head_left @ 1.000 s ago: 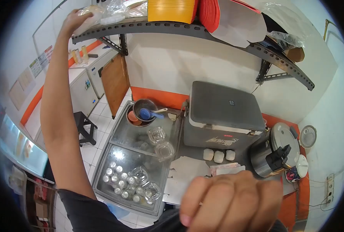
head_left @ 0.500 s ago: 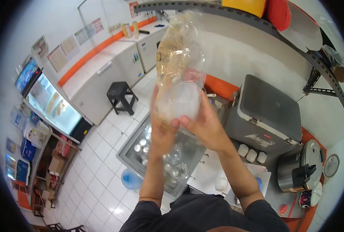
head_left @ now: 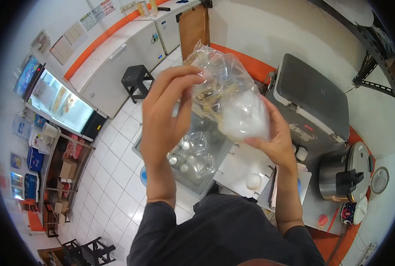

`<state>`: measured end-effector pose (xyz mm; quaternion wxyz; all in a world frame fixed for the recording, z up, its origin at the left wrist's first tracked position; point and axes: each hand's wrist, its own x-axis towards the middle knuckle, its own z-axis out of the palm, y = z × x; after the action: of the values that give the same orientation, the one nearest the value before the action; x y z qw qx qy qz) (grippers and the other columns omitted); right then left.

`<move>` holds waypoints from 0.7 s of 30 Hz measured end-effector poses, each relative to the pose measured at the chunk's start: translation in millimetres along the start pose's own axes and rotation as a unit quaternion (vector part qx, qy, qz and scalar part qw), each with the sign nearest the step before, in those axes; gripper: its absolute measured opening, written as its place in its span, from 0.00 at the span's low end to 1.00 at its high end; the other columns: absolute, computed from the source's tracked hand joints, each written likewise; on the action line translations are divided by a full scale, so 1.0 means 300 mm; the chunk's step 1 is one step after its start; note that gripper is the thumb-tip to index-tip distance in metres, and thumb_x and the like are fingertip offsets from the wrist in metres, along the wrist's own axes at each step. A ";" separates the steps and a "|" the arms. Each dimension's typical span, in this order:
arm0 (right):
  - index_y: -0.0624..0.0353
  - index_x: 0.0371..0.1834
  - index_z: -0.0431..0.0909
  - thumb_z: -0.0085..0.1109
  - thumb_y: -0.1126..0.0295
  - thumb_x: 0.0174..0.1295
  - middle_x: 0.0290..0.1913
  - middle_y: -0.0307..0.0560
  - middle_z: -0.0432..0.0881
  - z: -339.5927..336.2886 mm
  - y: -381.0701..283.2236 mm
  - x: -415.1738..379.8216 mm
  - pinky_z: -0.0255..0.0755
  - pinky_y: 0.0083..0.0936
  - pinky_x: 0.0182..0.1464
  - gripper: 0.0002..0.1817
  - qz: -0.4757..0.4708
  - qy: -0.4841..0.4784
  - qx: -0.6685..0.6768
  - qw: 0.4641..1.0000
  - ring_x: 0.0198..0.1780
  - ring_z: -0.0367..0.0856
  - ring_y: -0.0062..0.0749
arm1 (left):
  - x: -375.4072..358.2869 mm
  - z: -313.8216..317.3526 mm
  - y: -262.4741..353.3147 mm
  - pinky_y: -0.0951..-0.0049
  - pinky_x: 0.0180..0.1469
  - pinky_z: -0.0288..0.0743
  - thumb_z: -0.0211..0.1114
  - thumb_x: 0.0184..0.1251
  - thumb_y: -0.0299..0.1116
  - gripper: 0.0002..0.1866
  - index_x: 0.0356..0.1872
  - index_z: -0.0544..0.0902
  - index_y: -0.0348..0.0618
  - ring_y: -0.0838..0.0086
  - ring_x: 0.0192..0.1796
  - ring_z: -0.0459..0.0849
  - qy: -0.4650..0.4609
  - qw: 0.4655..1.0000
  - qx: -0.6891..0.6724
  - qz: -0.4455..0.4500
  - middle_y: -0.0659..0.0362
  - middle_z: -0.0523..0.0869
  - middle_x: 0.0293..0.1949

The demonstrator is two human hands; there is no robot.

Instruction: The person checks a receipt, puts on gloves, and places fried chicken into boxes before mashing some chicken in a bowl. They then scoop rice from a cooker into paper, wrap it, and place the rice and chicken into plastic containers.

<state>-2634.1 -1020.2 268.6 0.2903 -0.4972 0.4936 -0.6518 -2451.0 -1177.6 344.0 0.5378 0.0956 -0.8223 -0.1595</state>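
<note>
In my right hand (head_left: pixel 278 135) is the lower right end of a clear, crinkled plastic bag (head_left: pixel 227 73). A white, rounded mass (head_left: pixel 247 116) fills the end near my palm, and golden-brown patches show through the film further left. My thumb presses on the near side of the bag, while the fingers are behind its right edge. My left hand (head_left: pixel 165 113) is raised at the bag's left side, fingers curved and apart, with the fingertips overlapping the film in this view. Below are clear plastic containers (head_left: pixel 197 144) in a grey bin (head_left: pixel 193 189).
A grey cooler box (head_left: pixel 312 88) stands right of the bag, with a steel pot (head_left: pixel 335 181) nearer me. On the white counter (head_left: pixel 233 170) lies a white rounded piece (head_left: pixel 253 181). A black stool (head_left: pixel 137 80) stands on the tiled floor, before white chest freezers (head_left: pixel 117 73).
The bag has come down and to the right, tilting leftward, with my right hand on it. My left hand has left the bag's lower end and risen to its left side. The view has shifted.
</note>
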 end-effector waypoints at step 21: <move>0.57 0.70 0.66 0.77 0.66 0.45 0.58 0.53 0.74 0.012 -0.097 -0.148 0.68 0.33 0.60 0.45 -0.036 0.058 -0.285 0.956 0.58 0.76 0.43 | -0.179 0.147 -0.049 0.79 0.34 0.75 0.73 0.59 0.30 0.12 0.43 0.88 0.37 0.82 0.30 0.82 -0.248 0.879 -0.329 -0.239 0.59 0.88 0.30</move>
<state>-2612.6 -972.9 279.8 0.0834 -0.5379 0.6566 -0.5221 -2470.0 -1166.5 276.5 0.2626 0.0635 -0.7810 -0.5631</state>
